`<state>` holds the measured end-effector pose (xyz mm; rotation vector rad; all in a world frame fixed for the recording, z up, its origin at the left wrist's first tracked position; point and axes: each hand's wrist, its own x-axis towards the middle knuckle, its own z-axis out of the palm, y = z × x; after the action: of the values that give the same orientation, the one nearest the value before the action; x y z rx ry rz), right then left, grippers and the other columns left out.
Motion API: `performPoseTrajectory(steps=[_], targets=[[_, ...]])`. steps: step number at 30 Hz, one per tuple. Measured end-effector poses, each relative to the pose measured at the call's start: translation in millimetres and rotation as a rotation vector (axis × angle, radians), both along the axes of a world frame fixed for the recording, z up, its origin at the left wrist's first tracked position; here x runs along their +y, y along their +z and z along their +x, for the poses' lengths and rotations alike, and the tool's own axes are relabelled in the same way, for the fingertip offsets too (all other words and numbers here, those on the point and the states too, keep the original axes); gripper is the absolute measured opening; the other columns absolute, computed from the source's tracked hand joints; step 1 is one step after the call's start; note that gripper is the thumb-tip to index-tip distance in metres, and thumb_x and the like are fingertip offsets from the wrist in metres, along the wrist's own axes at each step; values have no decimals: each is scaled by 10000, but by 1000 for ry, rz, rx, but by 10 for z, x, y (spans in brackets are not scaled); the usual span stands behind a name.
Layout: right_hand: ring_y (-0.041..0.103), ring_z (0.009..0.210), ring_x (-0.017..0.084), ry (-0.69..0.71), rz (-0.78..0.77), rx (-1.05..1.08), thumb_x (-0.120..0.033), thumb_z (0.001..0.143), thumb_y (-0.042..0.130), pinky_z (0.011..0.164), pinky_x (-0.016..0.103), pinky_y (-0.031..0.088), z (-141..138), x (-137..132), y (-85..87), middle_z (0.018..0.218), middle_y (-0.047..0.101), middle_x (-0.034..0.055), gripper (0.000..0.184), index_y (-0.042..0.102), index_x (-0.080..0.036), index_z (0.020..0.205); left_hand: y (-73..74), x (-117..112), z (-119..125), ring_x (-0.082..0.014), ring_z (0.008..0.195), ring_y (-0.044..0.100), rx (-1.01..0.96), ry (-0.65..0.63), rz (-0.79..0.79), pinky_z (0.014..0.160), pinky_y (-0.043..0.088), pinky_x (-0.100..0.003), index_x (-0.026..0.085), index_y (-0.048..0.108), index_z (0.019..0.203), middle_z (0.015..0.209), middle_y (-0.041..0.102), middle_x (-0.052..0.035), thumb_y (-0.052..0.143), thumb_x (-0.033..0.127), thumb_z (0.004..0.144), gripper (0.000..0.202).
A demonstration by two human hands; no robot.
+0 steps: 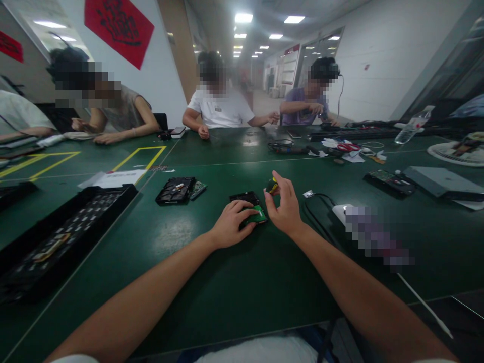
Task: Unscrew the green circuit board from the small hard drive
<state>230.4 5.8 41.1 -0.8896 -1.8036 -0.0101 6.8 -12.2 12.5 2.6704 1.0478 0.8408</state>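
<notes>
A black hard drive (244, 197) with a green circuit board (259, 216) lies on the table in front of me. My left hand (233, 224) rests over its near side, fingers curled across the board and thumb along the edge, gripping it. Just to the right, my right hand (283, 206) is raised and pinches a screwdriver with a yellow and black handle (273, 184). The screwdriver's tip cannot be made out. Left of the drive sit a black drive casing (175, 190) and a loose circuit board (198, 190).
At the left is a long black tray (68, 237). On the right lie a power strip (342, 212) with a black cable, another hard drive (389, 181), a grey box (444, 182) and a plastic bottle (414, 126). Several people (221, 108) sit across the green table (212, 292).
</notes>
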Motion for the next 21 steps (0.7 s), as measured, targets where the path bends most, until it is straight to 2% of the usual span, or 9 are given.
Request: performPoseTrajectory(steps=[4, 13, 21], targets=[[613, 1197, 288, 28, -27, -3, -249, 1009, 513, 974, 518, 615, -2, -9, -1, 1400, 528, 153, 657, 278, -300, 1620, 14, -6, 0, -325, 1285, 545, -6, -2, -4, 1096, 450, -558, 293, 658, 1333, 1354, 611, -102, 638, 359, 954, 385], [623, 1098, 264, -46, 15, -10, -297, 979, 614, 922, 489, 618, 8, 22, -10, 1316, 562, 125, 661, 349, -310, 1585, 10, -4, -2, -327, 1294, 540, -2, -5, -5, 1099, 446, -560, 288, 656, 1338, 1351, 609, -105, 639, 349, 951, 392], [606, 1137, 278, -11, -26, -36, -257, 1021, 488, 970, 529, 600, -1, 1, -15, 1356, 545, 144, 704, 189, -307, 1656, 15, -4, 5, -321, 1290, 544, -2, -5, -3, 1101, 450, -558, 288, 659, 1333, 1360, 605, -102, 635, 353, 953, 386]])
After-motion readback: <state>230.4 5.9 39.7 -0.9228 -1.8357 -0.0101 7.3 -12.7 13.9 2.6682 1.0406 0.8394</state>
